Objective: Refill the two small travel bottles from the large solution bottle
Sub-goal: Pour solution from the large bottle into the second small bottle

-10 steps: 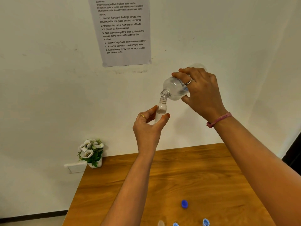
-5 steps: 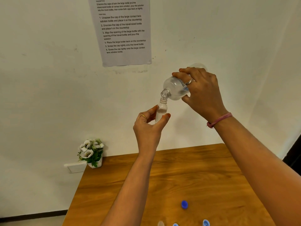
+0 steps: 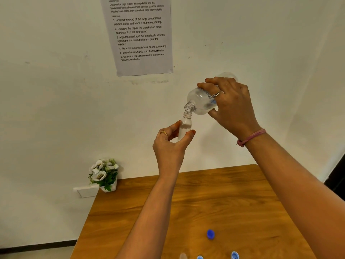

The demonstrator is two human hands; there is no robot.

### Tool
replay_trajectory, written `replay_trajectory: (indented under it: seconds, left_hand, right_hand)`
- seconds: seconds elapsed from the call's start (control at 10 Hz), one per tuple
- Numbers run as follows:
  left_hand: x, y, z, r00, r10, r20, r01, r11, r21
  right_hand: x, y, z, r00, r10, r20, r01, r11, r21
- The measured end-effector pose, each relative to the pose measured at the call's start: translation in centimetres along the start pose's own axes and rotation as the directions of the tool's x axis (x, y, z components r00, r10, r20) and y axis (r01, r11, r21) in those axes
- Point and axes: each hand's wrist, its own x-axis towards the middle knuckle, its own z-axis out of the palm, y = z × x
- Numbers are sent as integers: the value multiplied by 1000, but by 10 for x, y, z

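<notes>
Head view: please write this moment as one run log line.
step: pouring | right hand: large bottle tilted | left hand: travel bottle upright | mouths: aligned | blue cap: on table

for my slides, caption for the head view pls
Right hand tips the large bottle over a travel bottle held in the left hand.

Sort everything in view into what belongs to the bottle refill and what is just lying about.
Part of the job: large bottle, tipped in the right hand; travel bottle, in the left hand; second small bottle at the bottom edge; dark blue cap; two light blue caps.

Lying about: flower pot; instruction sheet; wall socket.
</notes>
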Motion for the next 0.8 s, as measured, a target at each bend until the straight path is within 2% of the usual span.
replay_trajectory:
  seconds: [0.8]
  left_hand:
    - [-7, 3, 12, 1000, 3, -11, -3, 1000, 3]
  right_hand:
    - [-4, 11, -6, 1000, 3, 10, -3, 1000, 12]
